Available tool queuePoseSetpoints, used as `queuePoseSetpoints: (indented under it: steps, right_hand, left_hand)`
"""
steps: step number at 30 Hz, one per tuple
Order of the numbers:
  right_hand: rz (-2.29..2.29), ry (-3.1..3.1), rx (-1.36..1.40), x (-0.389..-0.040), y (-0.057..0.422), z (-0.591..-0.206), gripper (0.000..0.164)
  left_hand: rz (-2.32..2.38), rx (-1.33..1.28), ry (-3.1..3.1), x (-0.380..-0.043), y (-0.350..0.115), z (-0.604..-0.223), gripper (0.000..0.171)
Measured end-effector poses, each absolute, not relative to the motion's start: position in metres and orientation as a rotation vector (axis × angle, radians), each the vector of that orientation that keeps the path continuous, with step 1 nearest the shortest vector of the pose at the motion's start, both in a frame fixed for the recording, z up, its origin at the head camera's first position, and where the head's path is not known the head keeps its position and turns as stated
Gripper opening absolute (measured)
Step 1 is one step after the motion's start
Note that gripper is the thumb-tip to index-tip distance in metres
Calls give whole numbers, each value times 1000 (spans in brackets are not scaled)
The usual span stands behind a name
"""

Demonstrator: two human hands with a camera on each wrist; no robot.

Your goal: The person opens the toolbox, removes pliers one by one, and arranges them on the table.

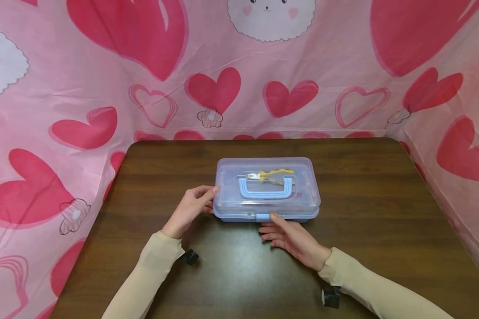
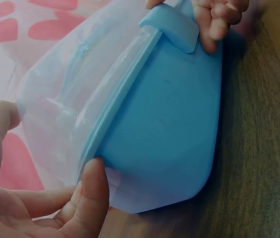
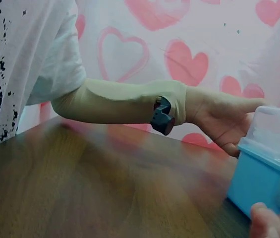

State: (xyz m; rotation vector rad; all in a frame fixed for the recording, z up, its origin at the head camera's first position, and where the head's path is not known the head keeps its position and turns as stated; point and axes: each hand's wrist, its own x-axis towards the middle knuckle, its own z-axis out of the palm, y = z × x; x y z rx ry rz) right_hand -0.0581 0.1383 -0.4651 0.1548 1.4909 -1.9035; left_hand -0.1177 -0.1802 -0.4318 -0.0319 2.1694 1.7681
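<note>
A toolbox (image 1: 229, 186) with a clear lid and blue base lies on the table, its lid down. Through the lid I see yellow-handled pliers (image 1: 277, 172) near the light blue carry handle (image 1: 265, 194). My left hand (image 1: 189, 210) grips the left end of the box, thumb on the lid and fingers lower at the rim. At the front, my right hand (image 1: 297, 241) has its thumb on the blue latch (image 2: 172, 29). Its other fingers extend loosely below the latch; in the head view they look apart from the box.
Dark wooden table (image 1: 383, 212) surrounds the box. A pink heart-patterned cloth (image 1: 323, 53) hangs behind the table and along its sides. Each wrist wears a small black device, one visible below the left cuff (image 1: 190, 257).
</note>
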Motion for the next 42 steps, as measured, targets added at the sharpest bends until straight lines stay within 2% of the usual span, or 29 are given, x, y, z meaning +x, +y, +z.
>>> queuePoseSetpoints:
  steps: [3,8,11,19,27,34,42]
  right_hand:
    - [-1923,1533,224,-56,134,-468,74]
    - [-1976,1585,336,-52,126,-470,54]
    - [-1980,1570,351,-52,125,-469,48]
    - [-1975,1474,307,-50,127,-456,73]
    - [-1996,1440,425,-48,121,-457,61]
    - [-2005,1575,388,-46,121,-459,64]
    - [-2091,1435,384,-47,126,-452,64]
  left_hand:
    - [1767,-33,2169,-118,-179,-432,52]
    - [1761,-26,2167,-118,-178,-432,51]
    - [1756,-28,2168,-118,-178,-433,50]
    - [1752,-44,2177,-118,-180,-434,52]
    - [1770,-77,2174,-116,-183,-433,47]
    - [1771,-58,2173,-115,-180,-432,50]
    - [1755,-57,2174,-114,-179,-430,51]
